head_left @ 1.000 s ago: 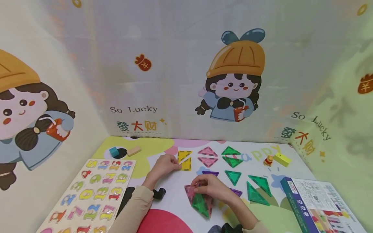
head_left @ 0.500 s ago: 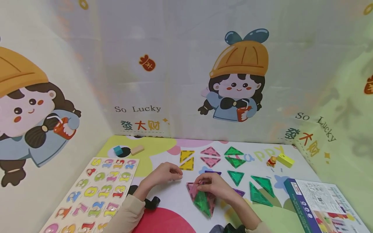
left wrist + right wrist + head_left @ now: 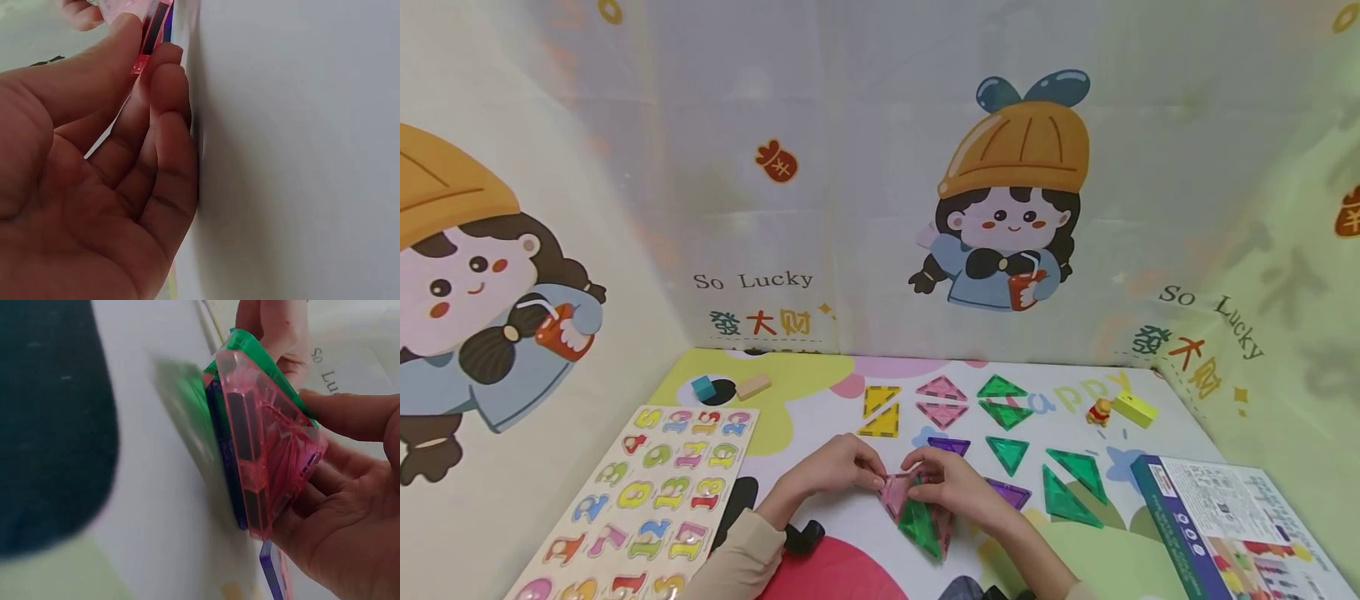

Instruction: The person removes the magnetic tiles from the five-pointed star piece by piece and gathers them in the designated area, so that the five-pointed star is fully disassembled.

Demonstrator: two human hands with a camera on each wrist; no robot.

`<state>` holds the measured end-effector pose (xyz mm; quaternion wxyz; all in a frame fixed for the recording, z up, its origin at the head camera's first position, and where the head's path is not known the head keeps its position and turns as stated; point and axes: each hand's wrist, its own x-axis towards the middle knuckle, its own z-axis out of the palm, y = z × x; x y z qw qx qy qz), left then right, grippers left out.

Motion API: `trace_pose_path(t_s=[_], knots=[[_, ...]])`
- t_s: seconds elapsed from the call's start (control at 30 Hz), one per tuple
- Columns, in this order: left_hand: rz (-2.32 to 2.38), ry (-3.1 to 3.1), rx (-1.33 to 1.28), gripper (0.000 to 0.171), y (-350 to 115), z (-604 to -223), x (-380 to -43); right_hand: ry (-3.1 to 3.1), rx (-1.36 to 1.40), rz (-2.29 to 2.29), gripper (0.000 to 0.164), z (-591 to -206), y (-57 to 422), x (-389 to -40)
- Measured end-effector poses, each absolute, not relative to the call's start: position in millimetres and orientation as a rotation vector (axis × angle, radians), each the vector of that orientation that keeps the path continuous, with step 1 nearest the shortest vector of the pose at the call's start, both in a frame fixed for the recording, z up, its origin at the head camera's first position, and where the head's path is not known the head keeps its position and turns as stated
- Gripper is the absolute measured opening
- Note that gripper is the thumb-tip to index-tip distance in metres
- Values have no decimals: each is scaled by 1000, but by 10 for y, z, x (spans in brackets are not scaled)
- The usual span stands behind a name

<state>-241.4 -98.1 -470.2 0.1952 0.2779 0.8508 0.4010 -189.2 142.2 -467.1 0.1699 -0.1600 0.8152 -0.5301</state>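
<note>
A small built shape of triangular magnetic tiles stands between my two hands in the head view, with a pink magnetic tile point(image 3: 892, 495) on its left and a green magnetic tile point(image 3: 920, 530) facing front. My left hand point(image 3: 837, 468) pinches a corner of the pink tile between thumb and fingertips. From the other side my right hand point(image 3: 958, 490) grips the shape, its thumb on the green tile point(image 3: 256, 347) in the right wrist view. There, another pink tile point(image 3: 259, 456) faces the camera, and a dark blue-purple tile point(image 3: 224, 447) runs along the underside, close over the tabletop.
Loose triangular tiles lie beyond the hands: yellow point(image 3: 883, 421), pink point(image 3: 942, 388), green point(image 3: 1006, 452) and purple point(image 3: 1009, 494). A number puzzle board point(image 3: 647, 483) lies at left, a box point(image 3: 1232, 517) at right. Small blocks point(image 3: 703, 388) and a bear figure point(image 3: 1098, 412) stand farther back.
My left hand has left the yellow tiles, come back toward me and right, and taken hold of the pink tile. My right hand has kept its grip on the shape.
</note>
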Motion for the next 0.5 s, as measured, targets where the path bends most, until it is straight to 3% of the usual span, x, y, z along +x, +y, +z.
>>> trace_pose_path(t_s=[0.5], knots=[[1181, 2363, 729, 3, -1013, -4692, -2368, 2404, -362, -1456, 24, -4644, 1479, -1774]])
